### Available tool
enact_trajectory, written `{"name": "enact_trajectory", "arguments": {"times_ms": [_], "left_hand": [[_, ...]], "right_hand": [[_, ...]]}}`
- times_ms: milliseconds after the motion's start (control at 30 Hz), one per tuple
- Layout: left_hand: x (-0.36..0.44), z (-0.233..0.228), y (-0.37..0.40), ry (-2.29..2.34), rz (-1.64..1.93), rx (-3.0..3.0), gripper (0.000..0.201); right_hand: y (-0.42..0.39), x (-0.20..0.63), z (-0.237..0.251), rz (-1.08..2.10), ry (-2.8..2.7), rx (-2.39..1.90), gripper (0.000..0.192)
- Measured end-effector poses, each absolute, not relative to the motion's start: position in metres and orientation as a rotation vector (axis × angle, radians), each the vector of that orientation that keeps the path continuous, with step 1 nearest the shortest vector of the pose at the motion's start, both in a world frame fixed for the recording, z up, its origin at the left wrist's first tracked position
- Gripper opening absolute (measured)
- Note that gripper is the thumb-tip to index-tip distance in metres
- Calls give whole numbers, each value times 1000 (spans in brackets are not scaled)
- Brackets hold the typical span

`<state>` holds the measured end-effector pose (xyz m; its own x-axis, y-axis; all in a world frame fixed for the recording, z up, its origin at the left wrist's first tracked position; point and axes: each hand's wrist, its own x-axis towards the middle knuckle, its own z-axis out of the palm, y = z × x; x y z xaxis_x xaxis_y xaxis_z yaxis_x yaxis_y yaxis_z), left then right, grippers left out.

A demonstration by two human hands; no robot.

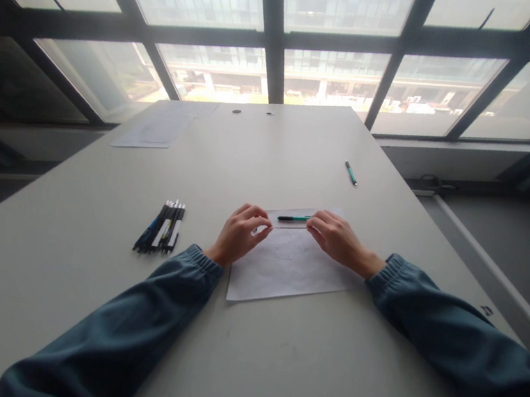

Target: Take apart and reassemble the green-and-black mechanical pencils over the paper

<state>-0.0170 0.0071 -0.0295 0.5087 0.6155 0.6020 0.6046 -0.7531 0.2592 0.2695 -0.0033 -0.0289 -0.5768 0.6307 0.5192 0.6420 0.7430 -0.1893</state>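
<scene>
Both arms reach forward, hands brought close together, fingers curled.

The left hand [240,233] lies palm down with its knuckles raised, the fingers bent inward and the thumb and forefinger tips pinched together toward the right. The right hand [336,236] mirrors it, fingers curled and pointing left, wrist slightly higher and angled inward. The two hands are near each other but apart. Both forearms, in dark teal long sleeves with gathered elastic cuffs, run in from the lower corners and converge; the bare wrists show just past the cuffs.
</scene>
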Motion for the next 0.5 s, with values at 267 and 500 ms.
{"name": "enact_trajectory", "arguments": {"times_ms": [267, 500], "left_hand": [[-13, -24, 4, 1007, 1117, 2708, 5], [-11, -22, 2, 900, 1166, 2677, 3]], "right_hand": [[-3, 267, -29, 76, -2339, -797, 11], [-5, 264, -31, 144, -2332, -757, 16]]}}
